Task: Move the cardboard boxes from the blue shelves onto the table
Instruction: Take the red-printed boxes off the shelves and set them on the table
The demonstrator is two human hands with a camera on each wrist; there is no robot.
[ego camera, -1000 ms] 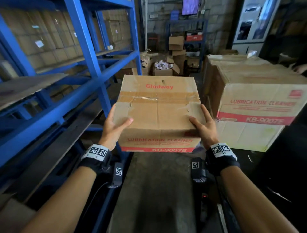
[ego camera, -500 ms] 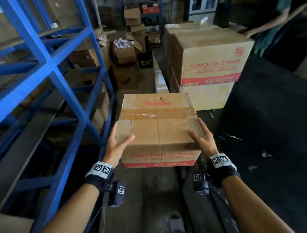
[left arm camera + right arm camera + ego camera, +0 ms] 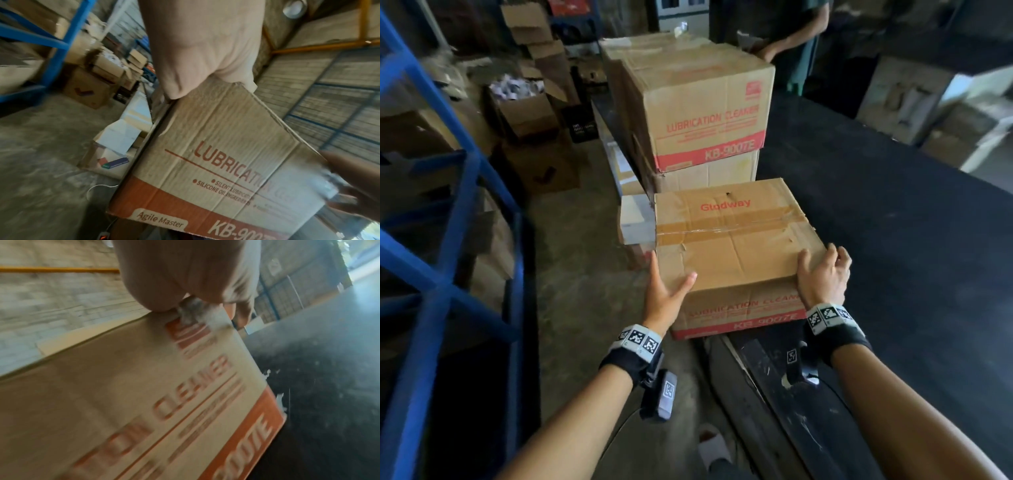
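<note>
A taped cardboard box (image 3: 732, 240) marked "Glodway" and "Lubrication Cleaner" is carried between both hands at the near left edge of the black table (image 3: 893, 240). My left hand (image 3: 664, 291) grips its near left corner, thumb on top. My right hand (image 3: 823, 274) grips the near right corner, fingers curled over the edge. Whether the box touches the table I cannot tell. The left wrist view shows the box's printed side (image 3: 226, 154) below the left hand (image 3: 205, 48). In the blurred right wrist view the box (image 3: 144, 394) hangs under the right hand (image 3: 185, 272). The blue shelves (image 3: 448, 240) stand at the left.
Two stacked cardboard boxes (image 3: 702, 113) stand on the table just beyond the carried box. Another person (image 3: 784, 31) stands at the table's far end. Open cartons (image 3: 524, 109) crowd the concrete floor (image 3: 578, 274) between shelves and table. White packs (image 3: 637, 219) lie under the table's left edge.
The box has moved right, away from the blue shelves, and down to the black table's near edge beside the stacked boxes. Both hands keep the same hold on its near corners.
</note>
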